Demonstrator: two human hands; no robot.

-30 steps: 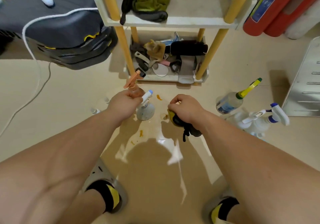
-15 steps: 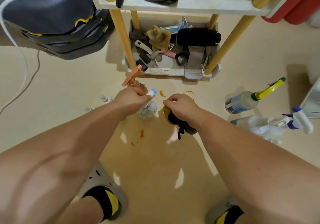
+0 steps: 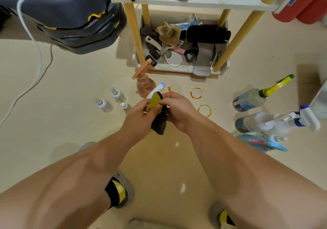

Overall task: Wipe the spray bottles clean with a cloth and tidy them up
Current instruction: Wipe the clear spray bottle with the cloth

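While the left hand (image 3: pixel 141 117) and the right hand (image 3: pixel 179 113) meet over the floor, each pinches the yellow-and-black cloth (image 3: pixel 158 122) between curled fingers and thumb, and its black end hangs down between them. Just behind the cloth pokes a white bottle with a blue tip (image 3: pixel 158 88) (whether either hand holds it is hidden), beside the orange spray bottle (image 3: pixel 145 85) standing in front of the shelf rack (image 3: pixel 177 68). Three small spray bottles (image 3: pixel 116 95) stand near on the left, and larger spray bottles (image 3: pixel 251 98) are grouped well apart on the right.
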